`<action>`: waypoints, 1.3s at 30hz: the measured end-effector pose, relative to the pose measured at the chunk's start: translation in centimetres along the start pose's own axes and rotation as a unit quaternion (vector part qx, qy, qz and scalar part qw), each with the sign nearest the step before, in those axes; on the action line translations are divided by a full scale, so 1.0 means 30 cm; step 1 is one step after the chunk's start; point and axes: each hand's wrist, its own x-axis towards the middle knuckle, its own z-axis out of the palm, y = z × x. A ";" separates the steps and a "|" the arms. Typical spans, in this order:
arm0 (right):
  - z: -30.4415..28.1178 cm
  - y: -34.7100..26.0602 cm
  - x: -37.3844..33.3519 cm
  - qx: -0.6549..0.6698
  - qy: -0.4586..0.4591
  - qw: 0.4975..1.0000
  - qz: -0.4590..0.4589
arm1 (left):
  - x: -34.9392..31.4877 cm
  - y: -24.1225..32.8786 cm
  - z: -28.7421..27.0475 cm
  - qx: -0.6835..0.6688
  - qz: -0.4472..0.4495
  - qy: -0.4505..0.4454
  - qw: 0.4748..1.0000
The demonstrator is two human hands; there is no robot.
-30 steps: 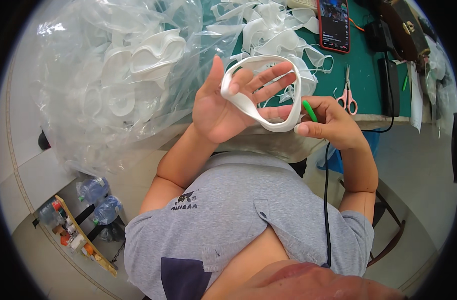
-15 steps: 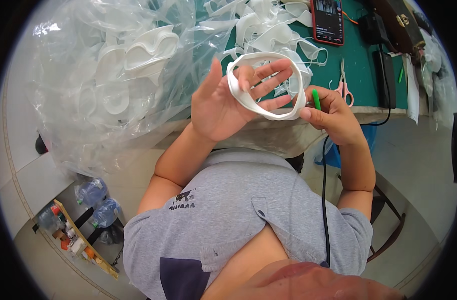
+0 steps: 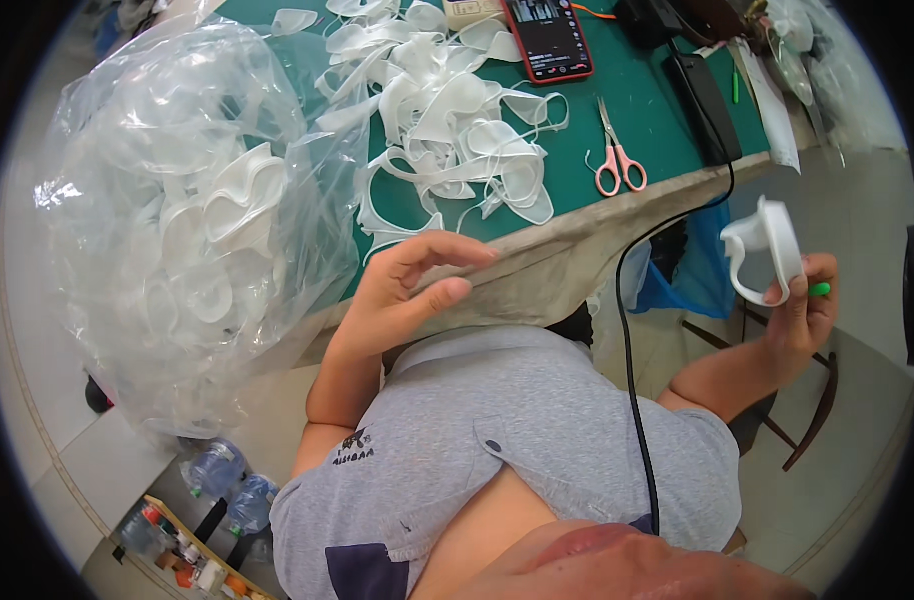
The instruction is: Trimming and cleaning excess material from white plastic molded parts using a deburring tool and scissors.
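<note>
My right hand (image 3: 807, 308) is out at the right, past the table edge. Its fingers pinch a white ring-shaped plastic piece (image 3: 785, 255) with a curved, wavy rim. The end of a slim green-handled tool (image 3: 820, 289) pokes out from the same hand; its working tip is hidden. At the front edge of the table, my left hand (image 3: 392, 295) hangs with thumb and fingers apart, holding nothing. Beyond it lies a loose heap of white plastic pieces and trimmings (image 3: 447, 110) on the green tabletop.
A clear plastic bag (image 3: 97, 220) of similar white pieces bulges over the left side. Pink-handled scissors (image 3: 627, 168), a phone (image 3: 547, 40) and a black power strip (image 3: 702, 110) lie rightward. A black cable (image 3: 632, 370) runs down before me; a blue bag (image 3: 702, 285) hangs below the table.
My right hand has carried the white ring far to the right, along with the green tool. My left hand has come off the ring and lowered. The view has shifted rightward.
</note>
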 end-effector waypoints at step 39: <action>0.113 0.213 0.116 -0.081 -0.193 0.959 0.190 | -0.207 0.326 -0.259 0.603 0.166 0.476 0.618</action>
